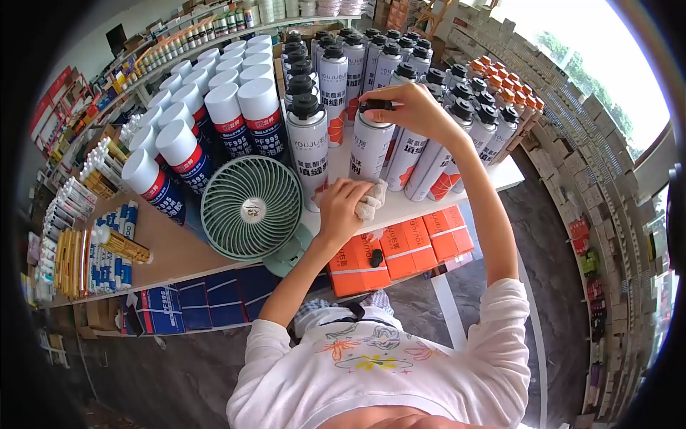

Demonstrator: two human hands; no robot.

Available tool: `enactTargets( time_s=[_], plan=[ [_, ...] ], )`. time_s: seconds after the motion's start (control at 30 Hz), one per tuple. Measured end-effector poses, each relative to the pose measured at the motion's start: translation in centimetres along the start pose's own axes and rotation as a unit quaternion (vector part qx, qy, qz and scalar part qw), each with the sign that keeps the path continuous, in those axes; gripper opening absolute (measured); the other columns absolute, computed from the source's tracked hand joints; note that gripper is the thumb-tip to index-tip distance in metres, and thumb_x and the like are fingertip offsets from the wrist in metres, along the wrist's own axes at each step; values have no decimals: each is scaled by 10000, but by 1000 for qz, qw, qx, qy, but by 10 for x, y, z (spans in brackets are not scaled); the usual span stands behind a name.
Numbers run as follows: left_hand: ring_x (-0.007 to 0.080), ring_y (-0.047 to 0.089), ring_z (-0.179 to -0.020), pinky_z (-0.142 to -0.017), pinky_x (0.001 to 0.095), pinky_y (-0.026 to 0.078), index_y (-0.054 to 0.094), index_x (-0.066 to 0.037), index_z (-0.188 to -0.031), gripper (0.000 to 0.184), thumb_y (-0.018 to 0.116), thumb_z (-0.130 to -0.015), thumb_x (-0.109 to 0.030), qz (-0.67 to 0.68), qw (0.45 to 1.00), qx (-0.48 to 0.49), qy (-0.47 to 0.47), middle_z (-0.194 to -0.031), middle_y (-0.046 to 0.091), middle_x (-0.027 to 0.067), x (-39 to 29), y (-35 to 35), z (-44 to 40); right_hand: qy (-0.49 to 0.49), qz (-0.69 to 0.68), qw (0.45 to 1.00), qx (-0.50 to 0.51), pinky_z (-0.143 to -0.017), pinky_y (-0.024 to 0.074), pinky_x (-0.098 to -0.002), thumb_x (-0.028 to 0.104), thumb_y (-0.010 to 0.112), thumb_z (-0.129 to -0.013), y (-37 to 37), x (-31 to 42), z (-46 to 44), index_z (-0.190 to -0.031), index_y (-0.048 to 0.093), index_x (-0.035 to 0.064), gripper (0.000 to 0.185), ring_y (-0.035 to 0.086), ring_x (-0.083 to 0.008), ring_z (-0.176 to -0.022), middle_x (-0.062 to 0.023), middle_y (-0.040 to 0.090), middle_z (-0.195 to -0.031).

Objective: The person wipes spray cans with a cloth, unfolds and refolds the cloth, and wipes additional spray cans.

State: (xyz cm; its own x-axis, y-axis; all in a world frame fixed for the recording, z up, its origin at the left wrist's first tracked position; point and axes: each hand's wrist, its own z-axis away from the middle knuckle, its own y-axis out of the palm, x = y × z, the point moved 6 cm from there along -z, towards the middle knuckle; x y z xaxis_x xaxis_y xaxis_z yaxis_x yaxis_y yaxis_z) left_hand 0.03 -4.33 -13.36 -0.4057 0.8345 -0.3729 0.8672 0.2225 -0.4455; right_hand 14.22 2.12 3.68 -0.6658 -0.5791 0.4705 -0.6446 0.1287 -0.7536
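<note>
My right hand (409, 107) reaches over the table with its fingers closed on the black top of a white foam sealant can (370, 149). That can stands among others of its kind, at the front of the group. Lower down, my left hand (344, 207) is closed on a crumpled beige cloth (371, 201), near the base of the can; whether the cloth touches the can I cannot tell. Another sealant can (307, 146) stands upright just left of it. A green fan (252, 207) stands to the left of my left hand.
Blue spray cans (261, 118) with white caps fill the table's left half. Cans with orange caps (507, 82) stand at the far right. Orange boxes (407, 247) and blue boxes (193, 304) sit below the tabletop. Glue tubes (128, 243) lie at the left end; stocked shelves (572, 157) line the right.
</note>
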Motion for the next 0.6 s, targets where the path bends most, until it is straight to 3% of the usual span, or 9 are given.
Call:
enactTargets(
  time_s=[0.1, 0.27, 0.3, 0.37, 0.4, 0.5, 0.53, 0.6],
  plan=[
    [233, 616, -890, -745, 364, 507, 686, -73, -999, 402, 749, -608, -8, -1, 996, -83, 33, -988, 698, 9, -33, -31, -45, 75, 54, 995, -28, -731, 547, -332, 293, 789, -806, -3, 16, 9, -1059, 757, 85, 329, 679, -227, -691, -143, 734, -836],
    [242, 620, -912, -768, 372, 500, 682, -83, -1025, 428, 758, -610, -12, 3, 981, -187, 58, -999, 698, 18, -45, -41, -63, 87, 134, 978, -135, -672, 555, -361, 366, 757, -820, -10, 31, 32, -975, 770, 56, 347, 681, -295, -642, -174, 699, -735],
    [242, 620, -912, -768, 372, 500, 682, -83, -1025, 428, 758, -610, -12, 4, 980, -188, 61, -999, 698, 18, -39, -31, -52, 87, 135, 977, -138, -672, 555, -361, 366, 757, -820, -15, 33, 31, -975, 770, 56, 347, 681, -295, -642, -174, 699, -735],
    [255, 621, -918, -775, 373, 501, 679, -82, -1031, 427, 765, -618, -16, 13, 992, -129, 15, -1003, 699, 26, -22, -12, -36, 153, 223, 961, -50, -660, 556, -370, 395, 777, -793, -20, 29, 23, -956, 766, 37, 394, 679, -297, -629, -178, 693, -714],
    [273, 622, -922, -776, 377, 504, 674, -73, -1035, 424, 766, -625, -17, 16, 994, -103, -13, -1008, 700, 38, -14, -7, -28, 151, 237, 959, -38, -630, 544, -340, 384, 785, -795, -20, 19, 20, -1029, 771, 95, 372, 673, -225, -608, -159, 700, -730],
    [282, 620, -918, -775, 382, 506, 670, -62, -1034, 418, 760, -628, -12, 33, 995, -74, -53, -1003, 696, 48, 3, 2, -12, 96, 246, 964, -35, -651, 550, -341, 377, 784, -799, -28, 11, 18, -1035, 770, 97, 366, 687, -232, -632, -150, 713, -744],
    [284, 620, -917, -774, 385, 507, 670, -54, -1032, 418, 754, -625, -6, 39, 995, -73, -49, -990, 694, 56, 2, 1, -11, 140, 208, 968, 9, -689, 556, -345, 363, 784, -803, -30, 11, 19, -1097, 749, 101, 395, 712, -212, -713, -151, 734, -832],
    [283, 619, -913, -773, 381, 506, 672, -57, -1036, 418, 751, -629, -2, 35, 996, -72, -44, -988, 693, 55, 1, -3, -16, 116, 170, 979, -6, -708, 557, -345, 374, 789, -795, -30, -1, 19, -1094, 741, 66, 432, 712, -241, -735, -177, 729, -859]
  ],
)
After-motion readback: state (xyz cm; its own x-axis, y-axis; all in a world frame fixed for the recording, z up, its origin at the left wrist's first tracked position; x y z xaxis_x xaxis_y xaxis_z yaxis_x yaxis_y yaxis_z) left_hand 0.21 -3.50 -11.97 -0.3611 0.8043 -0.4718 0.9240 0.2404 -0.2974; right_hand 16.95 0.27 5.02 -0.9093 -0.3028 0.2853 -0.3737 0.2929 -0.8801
